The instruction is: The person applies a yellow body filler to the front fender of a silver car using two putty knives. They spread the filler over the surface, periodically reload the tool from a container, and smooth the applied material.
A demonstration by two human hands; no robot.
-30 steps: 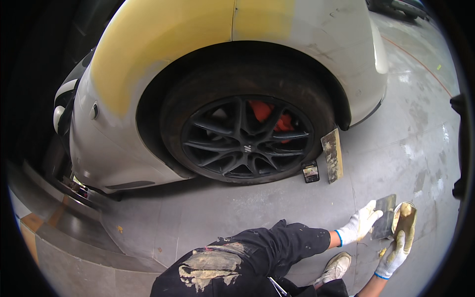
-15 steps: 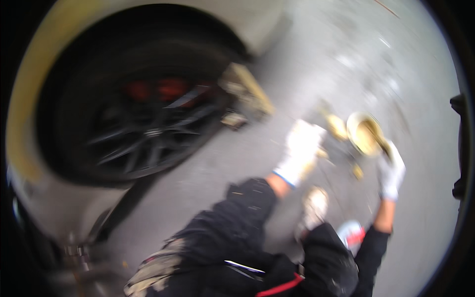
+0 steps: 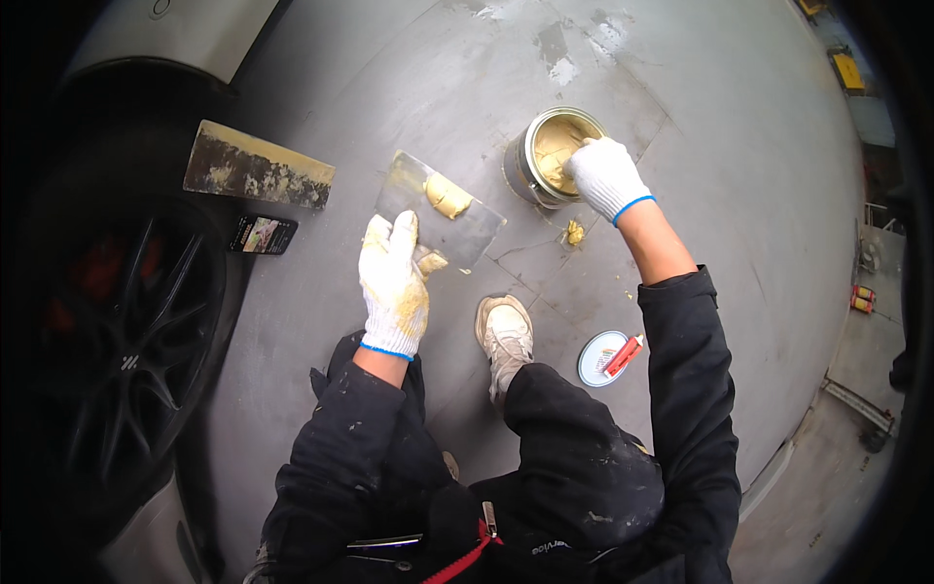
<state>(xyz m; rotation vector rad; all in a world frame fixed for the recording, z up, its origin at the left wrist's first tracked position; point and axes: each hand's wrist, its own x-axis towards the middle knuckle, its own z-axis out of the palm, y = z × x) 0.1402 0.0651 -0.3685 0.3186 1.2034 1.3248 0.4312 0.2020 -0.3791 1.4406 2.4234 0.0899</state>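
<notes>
My left hand (image 3: 394, 287), in a white knit glove smeared with yellow, grips the near edge of a flat grey spreader plate (image 3: 477, 232). A thick dab of yellow putty (image 3: 446, 196) lies on that plate. To its right stands an open metal can (image 3: 519, 173) with yellow putty (image 3: 556, 146) inside. My gloved right hand (image 3: 609, 179) is at the can's right rim, its fingers closed and reaching into the mouth. Whatever those fingers hold is hidden by the hand and the can.
A putty-crusted board (image 3: 258, 165) and a phone (image 3: 263, 235) lie beside the car wheel (image 3: 126, 360) at left. Yellow scraps (image 3: 574, 233) dot the floor near the can. A red tube (image 3: 623, 356) rests on a round lid (image 3: 592, 360) by my right forearm.
My view has swung rightward, so the wheel sits farther left and the picture is sharper. The spreader plate with its putty now shows in my left hand. My right hand stays at the can.
</notes>
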